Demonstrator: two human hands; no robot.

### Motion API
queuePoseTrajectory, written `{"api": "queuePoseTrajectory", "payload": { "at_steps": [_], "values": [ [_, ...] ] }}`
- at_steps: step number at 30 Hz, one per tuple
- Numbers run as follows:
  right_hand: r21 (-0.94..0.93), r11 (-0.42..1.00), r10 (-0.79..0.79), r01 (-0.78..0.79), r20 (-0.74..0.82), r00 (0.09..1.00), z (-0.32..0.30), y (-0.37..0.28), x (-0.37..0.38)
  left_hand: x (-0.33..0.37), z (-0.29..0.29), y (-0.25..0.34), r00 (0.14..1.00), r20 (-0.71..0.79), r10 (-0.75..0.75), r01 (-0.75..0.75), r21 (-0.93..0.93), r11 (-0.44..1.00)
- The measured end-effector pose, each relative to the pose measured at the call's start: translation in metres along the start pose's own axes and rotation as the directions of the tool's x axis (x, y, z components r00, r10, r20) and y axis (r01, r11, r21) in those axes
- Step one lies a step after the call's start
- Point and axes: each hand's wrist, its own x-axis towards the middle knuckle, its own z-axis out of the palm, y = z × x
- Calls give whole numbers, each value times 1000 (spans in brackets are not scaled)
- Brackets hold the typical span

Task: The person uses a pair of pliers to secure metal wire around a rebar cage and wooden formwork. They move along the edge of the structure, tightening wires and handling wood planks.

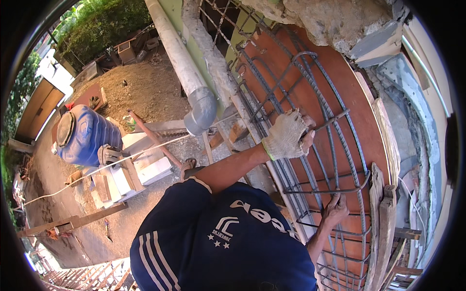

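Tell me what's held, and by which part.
Left hand seems to hold a steel crossbar at its visible left end; right hand touches the rebar cage, grip unclear.

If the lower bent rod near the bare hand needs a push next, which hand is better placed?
Probably the right hand: it's right by the lower bent rod. The gloved left hand is farther up, with its fingers curled at the upper rod.
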Motion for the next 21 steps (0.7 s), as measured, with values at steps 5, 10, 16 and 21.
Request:
{"api": "queuePoseTrajectory", "payload": {
  "at_steps": [5,10,16,21],
  "values": [
    [24,1000,21,-20,-10,1000,-6,0,2,-7,32,-14,873,323,-366,466,-773,430],
    [160,978,102,-135,198,975,2,6,4,19,22,-43,740,438,-510,601,-771,211],
    [178,966,153,-188,194,969,-1,-2,7,27,28,-31,770,352,-532,616,-630,473],
    [140,963,212,-232,144,967,-2,-10,9,32,40,-42,847,266,-461,514,-630,582]
  ]
}}
